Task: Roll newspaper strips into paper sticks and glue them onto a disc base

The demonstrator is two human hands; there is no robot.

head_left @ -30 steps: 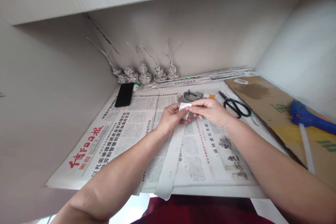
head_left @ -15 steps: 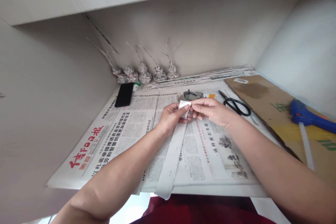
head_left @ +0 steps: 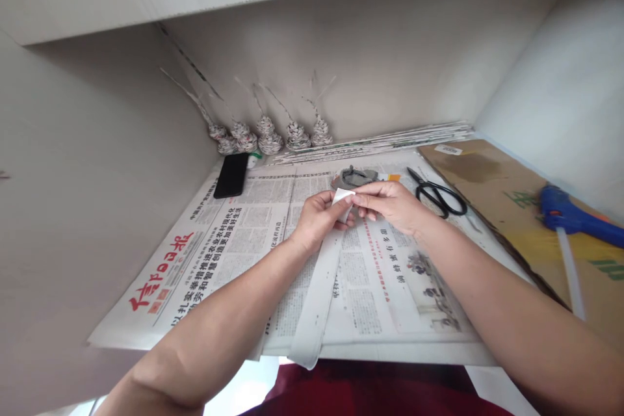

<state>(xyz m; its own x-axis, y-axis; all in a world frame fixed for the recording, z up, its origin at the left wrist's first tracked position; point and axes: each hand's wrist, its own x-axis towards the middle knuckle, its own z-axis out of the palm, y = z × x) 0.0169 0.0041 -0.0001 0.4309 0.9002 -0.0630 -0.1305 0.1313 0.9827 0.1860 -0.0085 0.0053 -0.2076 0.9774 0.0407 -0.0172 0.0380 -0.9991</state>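
Note:
A long white paper strip [head_left: 314, 312] runs from the table's front edge up to my hands. Its far end is folded over into a small white flap [head_left: 342, 195]. My left hand [head_left: 319, 216] is closed on this end, thumb pressed on the flap and fingers behind it. At the flap's right corner, my right hand [head_left: 385, 203] pinches the paper between thumb and fingertips. Just beyond both hands lies a grey cloth-like bundle [head_left: 358, 175]. Black-handled scissors [head_left: 436, 194] rest to the right of my right hand.
Newspaper sheets [head_left: 244, 253] cover the table. At the back stand several woven paper gourd shapes [head_left: 270, 136], beside long rolled paper sticks [head_left: 385, 141]. A black phone [head_left: 231, 175] lies left. On cardboard [head_left: 492, 175] at right sits a blue glue gun [head_left: 560, 208].
The flap tilts slightly more, and my right thumb has shifted a little left onto its corner. Everything else stays in place.

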